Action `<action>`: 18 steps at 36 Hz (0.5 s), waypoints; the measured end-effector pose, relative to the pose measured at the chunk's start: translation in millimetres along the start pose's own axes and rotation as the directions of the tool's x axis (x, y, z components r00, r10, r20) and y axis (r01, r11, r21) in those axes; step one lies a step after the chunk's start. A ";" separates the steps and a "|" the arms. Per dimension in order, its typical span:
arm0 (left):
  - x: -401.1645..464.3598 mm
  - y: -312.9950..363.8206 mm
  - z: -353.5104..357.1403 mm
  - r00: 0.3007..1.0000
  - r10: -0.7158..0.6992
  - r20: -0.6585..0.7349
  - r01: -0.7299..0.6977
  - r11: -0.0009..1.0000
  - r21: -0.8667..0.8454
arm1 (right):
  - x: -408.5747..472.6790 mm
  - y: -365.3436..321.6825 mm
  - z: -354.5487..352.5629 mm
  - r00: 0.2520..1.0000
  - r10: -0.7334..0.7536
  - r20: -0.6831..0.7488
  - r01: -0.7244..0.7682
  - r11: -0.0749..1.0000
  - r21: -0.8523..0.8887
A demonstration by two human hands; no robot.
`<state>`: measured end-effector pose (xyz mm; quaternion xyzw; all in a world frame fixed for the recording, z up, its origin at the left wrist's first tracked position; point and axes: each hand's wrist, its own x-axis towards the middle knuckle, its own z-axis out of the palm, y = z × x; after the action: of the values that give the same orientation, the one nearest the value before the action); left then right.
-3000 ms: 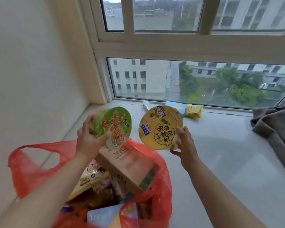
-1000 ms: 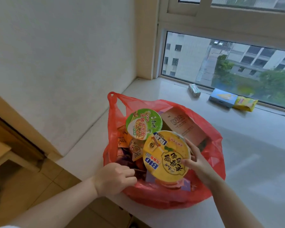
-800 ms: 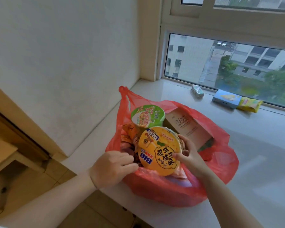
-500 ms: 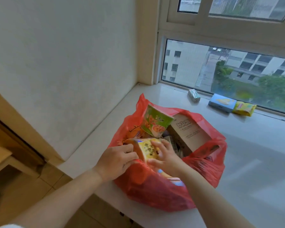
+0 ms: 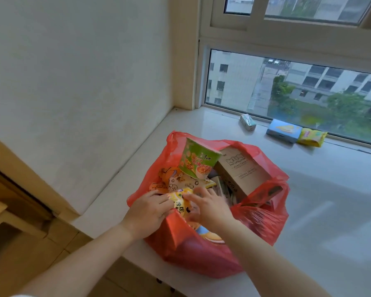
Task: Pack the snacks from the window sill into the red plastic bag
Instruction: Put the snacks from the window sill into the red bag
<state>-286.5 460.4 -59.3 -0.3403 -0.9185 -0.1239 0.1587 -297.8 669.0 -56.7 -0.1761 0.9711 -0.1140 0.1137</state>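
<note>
- The window sill (image 5: 321, 211) is carrying everything, with the red plastic bag (image 5: 201, 254) sitting at its near edge, bulging and partly hanging over the drop to the floor.
- The brown carton (image 5: 242, 174) is leaning against the bag's right side, and the green noodle cup (image 5: 197, 161) is lying tipped on top of the pile, its base pointing down into the bag.
- The left hand (image 5: 147, 213) is curling its fingers around the yellow noodle cup (image 5: 180, 203) at the bag's near rim; the right hand (image 5: 210, 207) is pressing on the same cup from the other side, fingers bent over it (how firmly is hard to tell).
- Three snacks are waiting by the glass, well apart from the bag: a blue box (image 5: 284, 130), a yellow packet (image 5: 312, 137) touching it, and a small pale pack (image 5: 247, 122).
- Risks, as I judge them: the bag is looking nearly full, so forcing the yellow cup down could be crushing the soft packets beneath or knocking the green cup out; pushing toward the sill's edge could be tipping the whole bag off; thin plastic could be tearing on the carton's corner.
</note>
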 end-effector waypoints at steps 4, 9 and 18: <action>-3.0 -10.1 -0.5 0.994 -0.079 0.080 0.081 0.997 -0.019 | 8.7 -7.1 8.1 1.000 -0.013 -0.003 0.013 0.998 0.056; -1.4 -11.3 8.2 0.991 -0.065 0.117 0.063 0.998 0.025 | 6.0 4.9 4.1 0.997 -0.038 -0.060 0.046 0.991 0.126; 16.5 5.9 27.6 0.989 -0.121 0.091 0.119 0.993 0.022 | -12.3 57.8 -17.1 0.908 0.161 -0.387 -0.193 0.980 -0.045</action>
<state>-300.2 483.7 -77.8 -0.2885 -0.9446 -0.1101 0.1113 -309.3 729.3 -53.4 -0.0664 0.9904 -0.0952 -0.0748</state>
